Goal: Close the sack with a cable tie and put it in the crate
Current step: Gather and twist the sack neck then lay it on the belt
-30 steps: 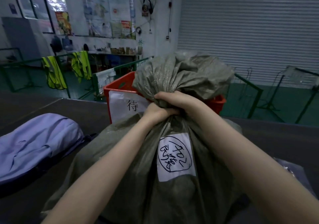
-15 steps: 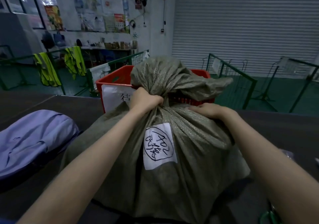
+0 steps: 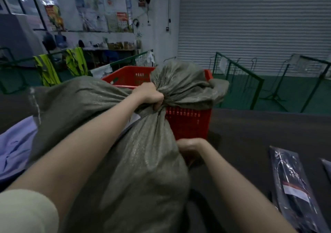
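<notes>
- While a pale sleeve (image 3: pixel 26 213) fills the near left corner of the view, the grey-green sack (image 3: pixel 136 170) bulges over the dark table (image 3: pixel 250 136), covering most of its near and middle part.
- Near the table's right edge lies a clear packet of black cable ties (image 3: pixel 293 188), well apart from the sack.
- At the left edge a lilac garment (image 3: pixel 12 148) lies just beside the sack.
- Low on the sack's right side, the right hand (image 3: pixel 190 147) presses against the fabric with fingers curled in; whether it grips cloth cannot be told.
- Higher and farther, the left hand (image 3: pixel 149 95) is clenched tight around the sack's gathered neck.
- Beyond that fist, the loose sack top flops over the red crate (image 3: pixel 188 123) at the table's far edge.
- Farther off hang yellow vests (image 3: pixel 48 69) on green railings.
</notes>
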